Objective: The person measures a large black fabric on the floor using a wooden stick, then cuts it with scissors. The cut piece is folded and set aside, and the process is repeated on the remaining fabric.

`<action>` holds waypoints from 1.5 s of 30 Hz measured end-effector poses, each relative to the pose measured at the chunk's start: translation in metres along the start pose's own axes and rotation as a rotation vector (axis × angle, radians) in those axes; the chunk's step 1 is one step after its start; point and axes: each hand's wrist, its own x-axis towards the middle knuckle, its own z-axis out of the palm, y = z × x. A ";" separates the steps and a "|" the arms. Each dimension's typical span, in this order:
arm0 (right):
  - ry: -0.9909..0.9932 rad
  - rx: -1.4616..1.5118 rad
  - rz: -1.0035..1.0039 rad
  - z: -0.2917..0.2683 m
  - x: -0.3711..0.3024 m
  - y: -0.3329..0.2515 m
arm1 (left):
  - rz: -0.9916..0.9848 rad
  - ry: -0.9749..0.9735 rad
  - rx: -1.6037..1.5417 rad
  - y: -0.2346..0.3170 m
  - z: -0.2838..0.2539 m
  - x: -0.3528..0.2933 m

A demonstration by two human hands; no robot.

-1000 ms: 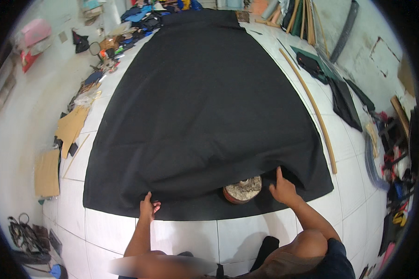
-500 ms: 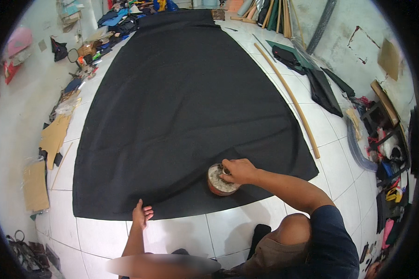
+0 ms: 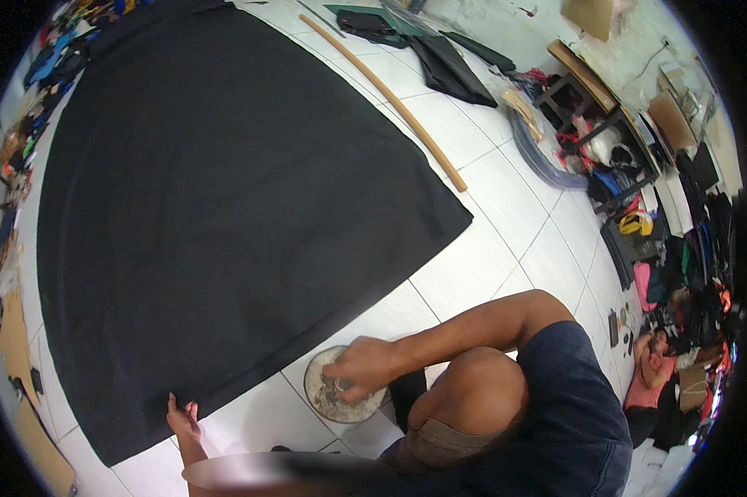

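Note:
A large sheet of black fabric (image 3: 224, 182) lies spread over the floor, its near edge running up toward the right. My right hand (image 3: 363, 369) is closed round the handle on top of a round, grey, rough-topped weight (image 3: 328, 398). The weight is just on my side of the fabric edge, over the tiles; whether it touches the floor I cannot tell. At the near left part of the fabric edge is my left hand (image 3: 185, 417), palm up, its thumb and fingers apart and holding nothing. Its fingertips overlap the edge.
Beyond the fabric's right edge a long wooden rod (image 3: 390, 95) lies on the white tiles (image 3: 481, 257). Farther right are dark folded cloths (image 3: 452, 70), a grey plastic tub (image 3: 539, 157) and cluttered shelves. Another person (image 3: 651, 373) is at the far right. Cardboard (image 3: 17, 348) lies along the left.
The weight has come off the fabric toward me, still in my right hand. The view has swung right. Wrinkles near the fabric's front edge look flatter. My left hand remains at the edge.

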 end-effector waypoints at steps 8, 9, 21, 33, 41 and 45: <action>-0.149 0.143 0.009 -0.004 -0.007 0.019 | -0.041 -0.022 0.056 0.006 0.010 -0.008; -0.144 0.206 0.061 -0.017 -0.003 0.031 | -0.009 0.006 0.056 0.014 0.019 -0.019; 1.207 0.701 1.310 -0.039 -0.152 0.375 | 0.076 -0.019 -0.064 0.033 -0.074 0.058; 1.910 0.202 0.096 -0.398 -0.066 0.201 | 1.683 0.269 1.201 0.264 -0.168 0.063; 1.715 0.821 1.049 -0.056 -0.155 0.349 | 0.273 0.289 0.155 0.048 -0.114 0.080; 1.597 0.874 1.295 -0.008 -0.157 0.366 | 0.145 0.264 0.123 0.010 -0.098 0.039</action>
